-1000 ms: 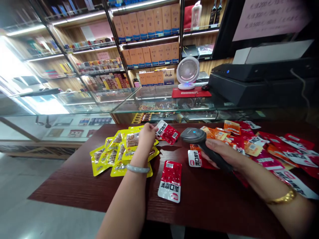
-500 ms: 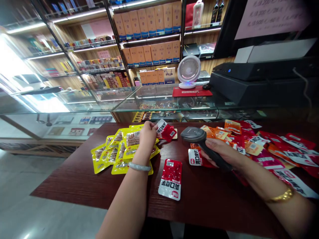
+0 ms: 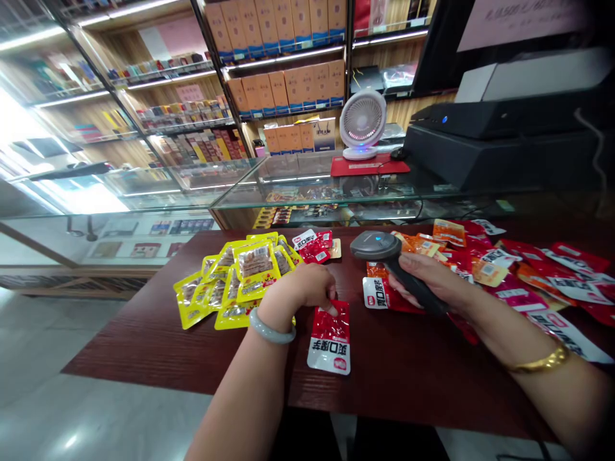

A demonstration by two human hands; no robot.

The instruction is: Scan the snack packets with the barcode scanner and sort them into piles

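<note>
My left hand (image 3: 312, 286), with a pale bangle at the wrist, has its fingers closed at the upper end of a red and white snack packet (image 3: 330, 346) that lies on the dark table. My right hand (image 3: 427, 282) is wrapped round the handle of a black barcode scanner (image 3: 377, 245), whose head points left and shows a small blue light. Under the scanner lies another red and white packet (image 3: 377, 293), partly covered by the hand. Left of my left hand is a heap of yellow snack packets (image 3: 257, 262). Beyond it, red and white packets (image 3: 313, 244) lie together.
A pile of red, orange and pink packets (image 3: 509, 272) spreads over the table's right side. Behind the table stands a glass display counter (image 3: 298, 192) with a white fan (image 3: 364, 121) and black equipment (image 3: 480, 147). Shelves of orange boxes (image 3: 288, 86) line the wall.
My left hand has let go of a red and white packet at the back and come nearer, onto the front packet. The scanner stays in my right hand; the view has tilted down slightly.
</note>
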